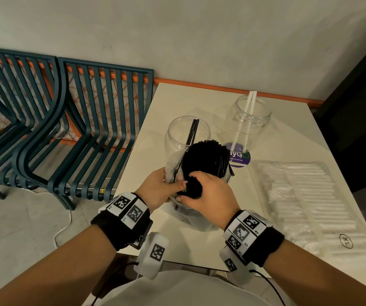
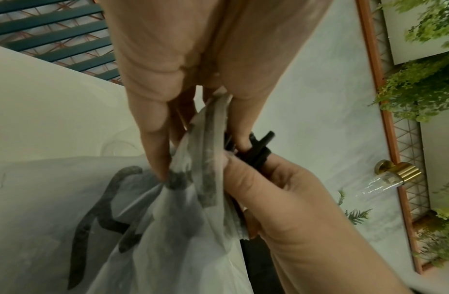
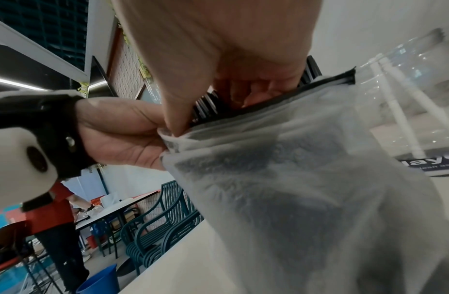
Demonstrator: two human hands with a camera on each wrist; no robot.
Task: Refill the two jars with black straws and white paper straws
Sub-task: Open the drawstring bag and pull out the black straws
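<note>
Two clear jars stand on the white table [image 1: 199, 235]. The near jar [image 1: 187, 131] holds a couple of black straws, and the far jar [image 1: 249, 115] holds two white straws [image 1: 245, 120]. In front of the near jar, my left hand [image 1: 166, 186] pinches the rim of a translucent white bag [image 2: 168, 228]. My right hand [image 1: 204, 191] reaches into the bag's mouth and grips a thick bundle of black straws [image 1: 204, 160], which sticks up out of the bag. In the right wrist view the black straws [image 3: 208, 105] show between my fingers at the bag [image 3: 281, 179] opening.
A clear plastic pack of white paper straws [image 1: 299, 195] lies on the table to the right. A purple round sticker [image 1: 240, 159] sits under the far jar. Dark green slatted chairs [image 1: 78, 129] stand left of the table, against the wall.
</note>
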